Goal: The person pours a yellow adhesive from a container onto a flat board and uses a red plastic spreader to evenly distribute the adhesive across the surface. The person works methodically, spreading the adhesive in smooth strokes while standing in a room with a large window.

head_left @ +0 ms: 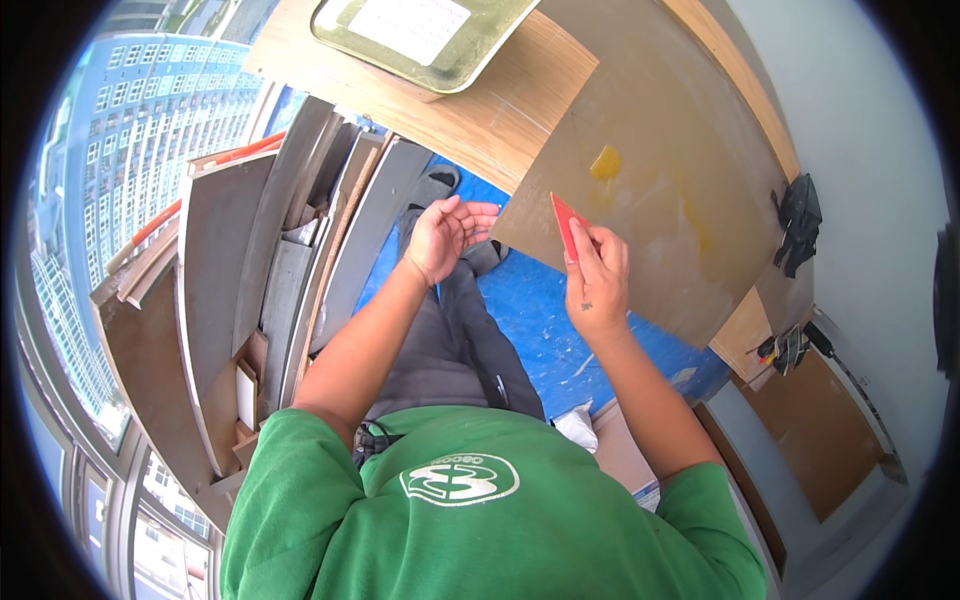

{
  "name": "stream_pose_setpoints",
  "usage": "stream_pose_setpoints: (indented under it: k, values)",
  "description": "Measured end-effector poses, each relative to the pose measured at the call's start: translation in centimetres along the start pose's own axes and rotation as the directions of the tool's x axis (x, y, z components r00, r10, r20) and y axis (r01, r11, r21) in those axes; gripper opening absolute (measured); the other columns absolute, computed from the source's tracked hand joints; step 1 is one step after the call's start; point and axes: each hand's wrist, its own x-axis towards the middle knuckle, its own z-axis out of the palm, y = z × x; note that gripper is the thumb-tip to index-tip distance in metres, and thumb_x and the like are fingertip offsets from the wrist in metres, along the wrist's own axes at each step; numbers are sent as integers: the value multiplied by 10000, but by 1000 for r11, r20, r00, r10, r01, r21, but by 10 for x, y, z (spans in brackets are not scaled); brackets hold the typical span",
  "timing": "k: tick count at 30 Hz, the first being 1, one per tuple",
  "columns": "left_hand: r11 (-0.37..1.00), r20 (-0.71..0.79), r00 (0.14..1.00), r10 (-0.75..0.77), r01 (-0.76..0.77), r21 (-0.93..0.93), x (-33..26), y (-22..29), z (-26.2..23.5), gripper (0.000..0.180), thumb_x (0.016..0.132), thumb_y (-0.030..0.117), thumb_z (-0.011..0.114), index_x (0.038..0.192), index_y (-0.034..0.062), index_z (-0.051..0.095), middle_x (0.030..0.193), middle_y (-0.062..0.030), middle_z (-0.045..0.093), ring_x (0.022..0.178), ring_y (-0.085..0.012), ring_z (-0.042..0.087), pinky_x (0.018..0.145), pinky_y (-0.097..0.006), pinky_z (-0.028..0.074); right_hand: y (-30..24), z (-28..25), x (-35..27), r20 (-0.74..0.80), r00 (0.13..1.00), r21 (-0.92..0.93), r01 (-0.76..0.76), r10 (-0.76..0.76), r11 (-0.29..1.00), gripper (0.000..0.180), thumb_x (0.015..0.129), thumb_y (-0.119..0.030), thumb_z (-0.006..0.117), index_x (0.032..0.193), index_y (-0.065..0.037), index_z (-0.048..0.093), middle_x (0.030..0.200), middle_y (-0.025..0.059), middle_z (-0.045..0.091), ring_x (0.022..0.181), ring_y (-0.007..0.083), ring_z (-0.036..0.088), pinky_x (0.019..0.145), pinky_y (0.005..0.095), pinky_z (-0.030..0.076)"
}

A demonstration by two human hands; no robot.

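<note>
A flat red plastic spreader [568, 228] is pinched in my right hand [600, 280], its edge tilted up over the grey-brown panel [560, 195]. On that panel lies a yellow dab of paste [605, 163], with thin yellow smears [695, 215] to the right of it. My left hand [450, 238] is open, palm turned up and inward, fingers stretched toward the panel's near left corner. Whether those fingertips touch the panel I cannot tell.
A greenish rectangular tin [480, 50] with a white label stands on the wooden board [520, 100] ahead. Many panels [225, 270] lean at the left by the windows. Blue sheeting [525, 310] covers the floor. A black bag [798, 220] and tools [785, 350] lie at the right.
</note>
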Motion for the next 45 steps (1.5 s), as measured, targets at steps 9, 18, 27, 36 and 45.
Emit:
stream_pose_setpoints:
  k: [9,18,27,36,45]
  values:
    - [978,40,999,-24,15,207,15,35,13,611,1012,421,319,1192,-76,625,1092,-188,714,1031,-284,656,1010,-410,437,-9,4,-23,70,993,-98,-90,97,991,415,831,-43,638,1246,-39,638,1089,93,589,1008,319,567,891,458,455]
    - [989,21,1000,15,-18,147,23,42,20,420,989,329,369,1014,-23,596,1036,-244,705,976,-351,686,977,-461,469,-9,28,-3,99,986,-118,-123,135,985,433,822,-77,637,1237,42,606,1087,134,592,970,336,581,860,425,511]
    - [982,-15,1000,17,-14,191,27,55,24,394,988,303,374,1004,-39,571,968,-204,662,964,-400,693,941,-487,503,-42,51,-15,180,984,-91,31,-14,995,444,819,-117,636,1229,52,605,1114,144,599,988,305,583,871,401,513]
    - [974,-24,999,38,-32,225,24,55,28,393,972,306,404,1008,-49,570,979,-218,654,996,-399,682,953,-496,496,-54,29,-37,289,957,128,-28,-10,991,412,819,-79,640,1216,27,613,1120,117,605,1005,296,585,849,410,509]
    - [977,40,999,-21,12,212,14,52,28,378,941,308,409,1032,-15,583,1090,-300,685,1045,-395,658,1030,-469,435,38,16,-55,43,999,-296,10,3,955,518,815,-96,641,1330,-127,600,1183,109,556,1088,318,516,948,493,407]
